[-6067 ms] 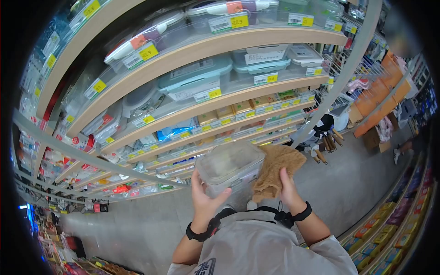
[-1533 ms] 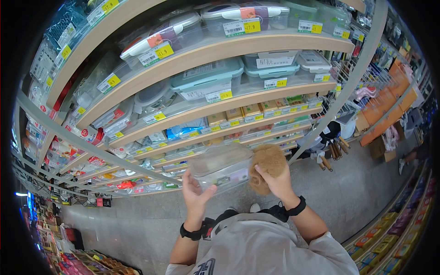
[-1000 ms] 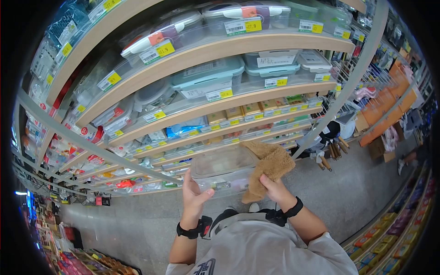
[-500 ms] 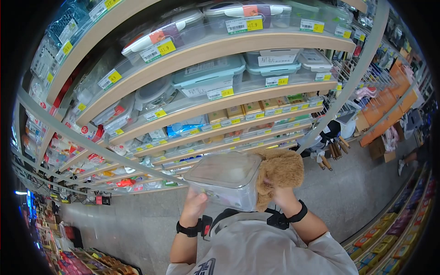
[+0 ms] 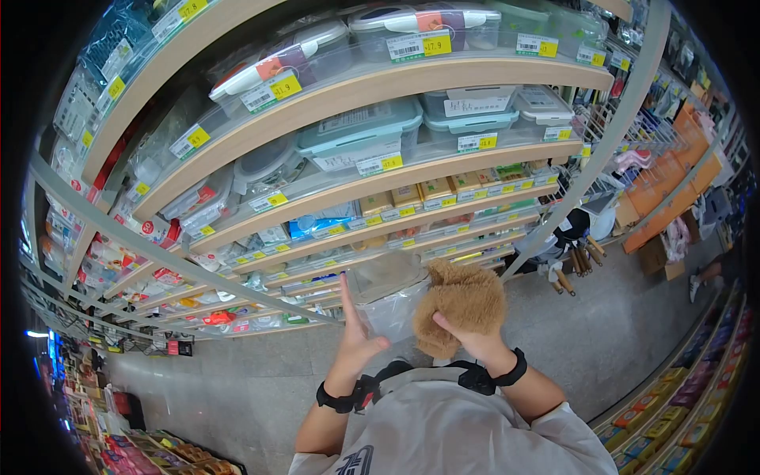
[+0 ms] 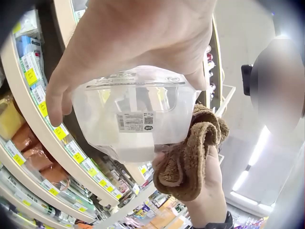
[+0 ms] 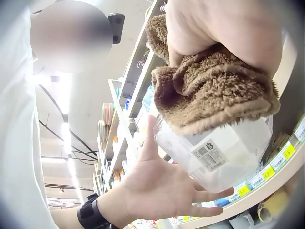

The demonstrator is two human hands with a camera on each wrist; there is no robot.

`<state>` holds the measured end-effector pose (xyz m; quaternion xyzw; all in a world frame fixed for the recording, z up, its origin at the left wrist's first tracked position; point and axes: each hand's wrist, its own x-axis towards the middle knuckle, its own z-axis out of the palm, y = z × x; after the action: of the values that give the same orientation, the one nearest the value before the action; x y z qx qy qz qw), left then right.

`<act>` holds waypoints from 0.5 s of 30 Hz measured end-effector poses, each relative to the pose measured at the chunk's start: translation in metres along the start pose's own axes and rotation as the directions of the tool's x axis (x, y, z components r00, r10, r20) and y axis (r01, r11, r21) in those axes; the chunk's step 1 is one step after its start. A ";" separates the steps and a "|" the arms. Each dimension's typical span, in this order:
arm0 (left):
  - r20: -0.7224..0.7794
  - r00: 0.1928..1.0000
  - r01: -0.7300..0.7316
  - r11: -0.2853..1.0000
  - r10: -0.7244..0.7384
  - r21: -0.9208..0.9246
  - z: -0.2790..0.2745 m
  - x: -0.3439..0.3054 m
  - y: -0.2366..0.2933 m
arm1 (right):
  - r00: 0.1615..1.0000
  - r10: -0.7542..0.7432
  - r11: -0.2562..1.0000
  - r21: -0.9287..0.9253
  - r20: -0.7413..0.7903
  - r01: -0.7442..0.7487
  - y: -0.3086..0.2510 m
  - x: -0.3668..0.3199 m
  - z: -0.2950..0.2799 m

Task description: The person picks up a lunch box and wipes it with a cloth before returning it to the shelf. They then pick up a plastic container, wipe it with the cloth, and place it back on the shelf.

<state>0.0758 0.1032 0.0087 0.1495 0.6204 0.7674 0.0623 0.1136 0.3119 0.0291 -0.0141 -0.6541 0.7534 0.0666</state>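
Clear plastic storage container (image 5: 386, 309): rectangular, see-through, rounded corners, glossy walls; held up between the two hands, in front of the shelves, above the floor (image 5: 253, 388).
Container lid (image 5: 388, 275): translucent, faintly grey, flat, on the container and facing up toward the head camera.
Container sticker (image 6: 136, 122): white, with small print, a square code and a dark round logo; text too small to read.
Brown fleecy cloth (image 5: 467, 302): tan in the head view, darker brown in the wrist views; thick, curly pile, folded and bunched with a rolled edge; against the container's right end.
Left hand (image 5: 358, 342): at the container's left side, fingers straight and spread apart, thumb held away from them; exact contact with the wall cannot be told.
Right hand (image 5: 476, 342): fingers and thumb clamped on the cloth, at the container's right end.
Wrists: black strap (image 5: 336, 399) on the left, black strap (image 5: 511, 369) on the right.
Shelf (image 5: 443, 77): pale wood-look front edge, clear rail, white-and-yellow price tags.
Shelf stock: light-blue lidded box (image 5: 360, 131) and other lidded boxes, with packaged goods on lower tiers.
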 end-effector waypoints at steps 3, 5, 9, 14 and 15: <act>0.003 0.989 0.149 0.985 -0.149 -0.083 0.001 -0.002 0.007 | 0.988 -0.086 0.995 -0.036 0.125 0.091 0.002 -0.001 -0.003; -0.009 0.980 0.199 0.973 -0.201 -0.118 -0.005 -0.004 0.005 | 0.968 -0.151 0.986 -0.034 0.201 0.161 0.002 -0.002 -0.010; 0.012 0.956 0.274 0.877 -0.294 -0.395 -0.025 -0.014 -0.027 | 0.951 -0.011 0.975 0.213 0.309 -0.058 0.019 -0.013 -0.036; 0.039 0.940 0.315 0.821 -0.338 -0.477 -0.022 -0.017 -0.029 | 0.921 0.140 0.628 0.686 0.364 -0.367 -0.001 -0.013 -0.042; 0.088 0.937 0.331 0.781 -0.337 -0.530 -0.021 -0.016 -0.029 | 0.920 0.144 0.627 0.686 0.363 -0.369 -0.003 -0.014 -0.043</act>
<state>0.0820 0.0854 -0.0258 0.0093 0.3974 0.8876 0.2329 0.1322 0.3531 0.0254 0.0244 -0.2835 0.9493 -0.1336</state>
